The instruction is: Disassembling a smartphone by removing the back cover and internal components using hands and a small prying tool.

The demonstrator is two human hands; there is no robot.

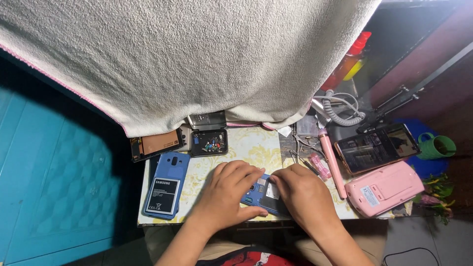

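Fingers of the left hand [227, 193] and right hand [301, 193] pinch the opened blue phone body [257, 195] between them; its long axis runs left-right, equally near both.

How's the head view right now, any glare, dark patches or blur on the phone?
Head view: the open phone under both hands is evenly lit and sharp; glare streaks the other phone's screen at right; the towel blocks the top; the corners are dark.
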